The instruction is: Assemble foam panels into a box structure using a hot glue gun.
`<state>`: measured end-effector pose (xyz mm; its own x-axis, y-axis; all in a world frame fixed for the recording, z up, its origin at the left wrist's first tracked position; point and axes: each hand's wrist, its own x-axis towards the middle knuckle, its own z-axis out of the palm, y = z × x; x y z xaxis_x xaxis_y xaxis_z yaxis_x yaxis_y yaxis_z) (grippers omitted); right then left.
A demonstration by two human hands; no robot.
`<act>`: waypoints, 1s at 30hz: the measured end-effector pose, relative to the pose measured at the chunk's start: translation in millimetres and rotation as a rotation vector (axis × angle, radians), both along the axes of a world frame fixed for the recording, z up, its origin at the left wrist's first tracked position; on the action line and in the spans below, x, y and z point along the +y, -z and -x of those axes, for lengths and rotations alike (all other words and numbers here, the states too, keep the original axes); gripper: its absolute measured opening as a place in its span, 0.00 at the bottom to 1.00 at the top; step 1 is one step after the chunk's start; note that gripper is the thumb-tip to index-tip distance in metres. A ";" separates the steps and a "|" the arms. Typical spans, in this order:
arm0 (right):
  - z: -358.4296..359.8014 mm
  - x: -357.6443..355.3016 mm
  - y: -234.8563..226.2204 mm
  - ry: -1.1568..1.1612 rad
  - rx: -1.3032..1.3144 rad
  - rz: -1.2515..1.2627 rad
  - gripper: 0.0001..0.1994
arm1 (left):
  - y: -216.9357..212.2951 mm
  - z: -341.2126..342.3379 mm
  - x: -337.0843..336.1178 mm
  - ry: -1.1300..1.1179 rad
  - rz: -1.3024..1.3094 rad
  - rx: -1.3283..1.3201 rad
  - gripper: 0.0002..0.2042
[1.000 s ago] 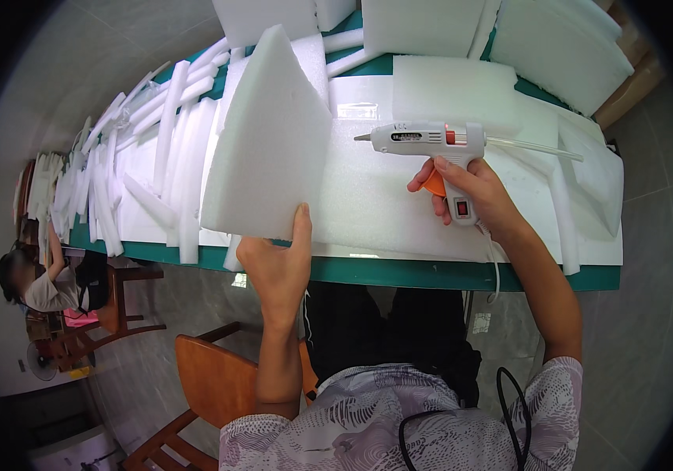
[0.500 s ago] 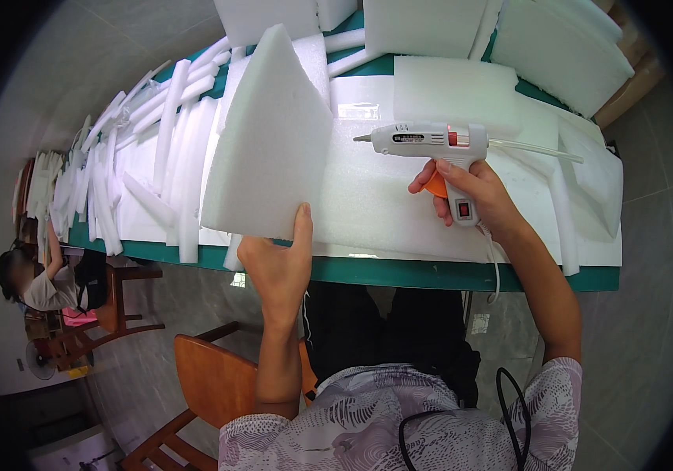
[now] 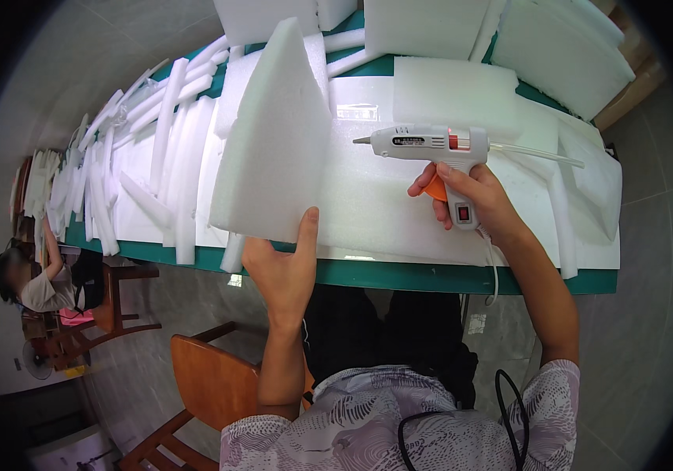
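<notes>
My left hand (image 3: 283,263) grips a white foam board (image 3: 274,149) by its lower edge, thumb on the near face and the other fingers hidden behind it. The board stands tilted up above the table's front. In my right hand (image 3: 470,192) is a white glue gun (image 3: 431,144), held by its handle with fingers at the orange trigger (image 3: 435,187). Its nozzle points left toward the board, apart from it. A clear glue stick (image 3: 541,153) sticks out of the gun's back, and a white cord hangs from the handle.
Foam sheets (image 3: 399,212) lie on the green table (image 3: 431,278). Foam strips (image 3: 165,118) are heaped at the left, and foam blocks (image 3: 423,31) stand along the back. A wooden chair (image 3: 215,381) is beside me; another person (image 3: 50,282) sits at the far left.
My left hand and the foam board have shifted slightly right, and the board is turned a little more edge-on. The glue gun stays nearly where it was.
</notes>
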<state>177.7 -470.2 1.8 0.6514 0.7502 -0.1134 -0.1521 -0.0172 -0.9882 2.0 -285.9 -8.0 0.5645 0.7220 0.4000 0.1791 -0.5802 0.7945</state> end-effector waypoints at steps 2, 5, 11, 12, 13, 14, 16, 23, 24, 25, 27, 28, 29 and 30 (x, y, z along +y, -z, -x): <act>0.1 -0.9 -0.6 0.004 -0.002 0.004 0.21 | 1.6 1.0 -1.1 0.021 0.017 -0.009 0.16; -2.1 -3.6 2.2 0.006 -0.010 0.011 0.21 | 2.9 0.6 -4.8 0.031 0.022 -0.027 0.18; -6.2 -5.5 2.8 -0.012 -0.011 0.002 0.21 | 10.0 -0.3 -6.9 0.063 0.004 -0.064 0.23; -6.9 -5.6 2.8 -0.016 -0.012 0.008 0.21 | 9.9 -0.2 -7.5 0.061 0.003 -0.064 0.23; -7.6 -5.5 1.7 -0.020 -0.013 0.007 0.21 | 9.1 0.2 -7.8 0.073 -0.004 -0.057 0.25; -7.7 -5.1 -0.3 -0.026 0.002 0.005 0.23 | 8.3 1.6 -7.9 0.079 -0.014 -0.051 0.26; -7.5 -4.8 -3.5 -0.050 0.011 -0.002 0.26 | 8.5 7.0 -8.8 0.080 -0.027 0.002 0.28; -3.6 -6.8 -0.3 -0.014 0.022 -0.039 0.18 | -8.6 50.5 12.4 0.212 -0.079 -0.092 0.34; -3.8 -8.3 2.1 -0.007 0.030 -0.040 0.18 | -10.7 59.5 21.0 0.260 0.005 -0.171 0.34; -3.2 -8.1 3.6 0.006 0.012 -0.043 0.18 | -12.8 64.3 30.4 0.249 0.082 -0.250 0.29; -1.5 -7.7 1.6 -0.005 -0.001 -0.074 0.18 | -15.4 69.6 57.6 0.200 0.101 -0.253 0.26; -0.9 -9.2 -0.9 0.009 -0.006 -0.099 0.18 | -17.2 64.6 70.4 0.176 0.131 -0.249 0.23; 0.9 -9.2 -3.9 0.020 -0.020 -0.110 0.19 | -23.7 55.7 83.0 0.161 0.141 -0.203 0.20; 1.3 -9.2 -5.1 0.011 -0.033 -0.114 0.19 | -31.2 44.1 98.0 0.147 0.151 -0.158 0.18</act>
